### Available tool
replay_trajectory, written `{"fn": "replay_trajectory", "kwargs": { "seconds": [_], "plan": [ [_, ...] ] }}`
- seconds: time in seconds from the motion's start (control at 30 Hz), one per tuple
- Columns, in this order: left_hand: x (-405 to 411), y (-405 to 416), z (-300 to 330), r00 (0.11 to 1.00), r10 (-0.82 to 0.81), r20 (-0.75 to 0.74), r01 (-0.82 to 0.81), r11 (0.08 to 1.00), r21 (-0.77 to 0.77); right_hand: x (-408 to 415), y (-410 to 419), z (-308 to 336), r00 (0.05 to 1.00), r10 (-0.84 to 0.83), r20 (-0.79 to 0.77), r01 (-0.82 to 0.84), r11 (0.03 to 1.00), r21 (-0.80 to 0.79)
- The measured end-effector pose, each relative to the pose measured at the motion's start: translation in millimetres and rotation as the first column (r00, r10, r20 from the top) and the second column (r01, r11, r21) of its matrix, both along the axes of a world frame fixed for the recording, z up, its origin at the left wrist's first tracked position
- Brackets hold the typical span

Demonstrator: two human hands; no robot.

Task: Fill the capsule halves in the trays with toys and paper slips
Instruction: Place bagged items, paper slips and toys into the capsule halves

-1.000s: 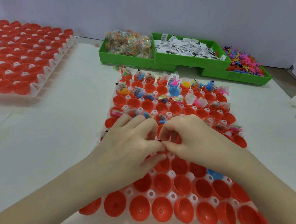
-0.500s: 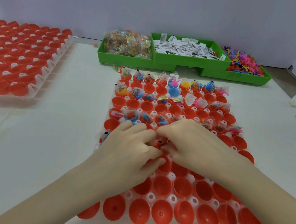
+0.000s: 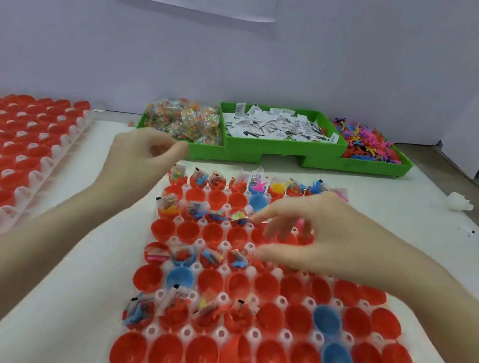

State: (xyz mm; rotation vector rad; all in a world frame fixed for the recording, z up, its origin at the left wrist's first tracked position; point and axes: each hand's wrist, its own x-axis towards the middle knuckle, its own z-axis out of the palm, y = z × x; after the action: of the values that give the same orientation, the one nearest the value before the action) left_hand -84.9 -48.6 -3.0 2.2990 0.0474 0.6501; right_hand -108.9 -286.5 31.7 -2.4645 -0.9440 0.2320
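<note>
A white tray [image 3: 152, 330] in front of me holds red capsule halves [image 3: 188, 230] and a few blue ones [image 3: 326, 318]. Several halves in alternate rows hold small toys and paper slips [image 3: 175, 310]. My left hand [image 3: 140, 165] hovers off the tray's far left corner, close to the green bin of bagged toys [image 3: 182, 122]. Its fingers are loosely curled and I see nothing in them. My right hand [image 3: 315, 240] hangs over the tray's middle rows with fingers spread, holding nothing that I can make out. It hides the halves beneath it.
Behind the tray stand a green bin of paper slips [image 3: 276, 123] and a green bin of loose coloured toys [image 3: 365, 144]. A second tray of red halves [image 3: 7, 151] lies at the left. A crumpled white scrap [image 3: 459, 204] sits at the right.
Both hands have left the spot in the middle of the tray where their fingertips met. The left hand has moved up and left toward the bagged toys. The right has lifted and spread.
</note>
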Motion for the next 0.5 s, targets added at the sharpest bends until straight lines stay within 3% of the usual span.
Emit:
{"fn": "replay_trajectory", "kwargs": {
  "seconds": [0.13, 0.23, 0.37, 0.5],
  "plan": [
    [64, 23, -15, 0.983, 0.03, -0.182, -0.008, 0.993, 0.12, 79, -24, -1, 0.943, -0.309, 0.128, 0.279, 0.937, 0.209],
    [97, 33, -23, 0.952, 0.059, -0.299, 0.003, 0.979, 0.203, 145, -53, -19, 0.781, -0.6, 0.174, 0.528, 0.783, 0.329],
    [123, 37, -31, 0.902, 0.113, -0.417, 0.039, 0.94, 0.339, 209, -91, -42, 0.596, -0.791, 0.135, 0.75, 0.609, 0.256],
    [135, 40, -40, 0.832, 0.191, -0.521, 0.074, 0.893, 0.444, 241, -110, -56, 0.577, -0.817, 0.021, 0.811, 0.576, 0.103]
  ]
}}
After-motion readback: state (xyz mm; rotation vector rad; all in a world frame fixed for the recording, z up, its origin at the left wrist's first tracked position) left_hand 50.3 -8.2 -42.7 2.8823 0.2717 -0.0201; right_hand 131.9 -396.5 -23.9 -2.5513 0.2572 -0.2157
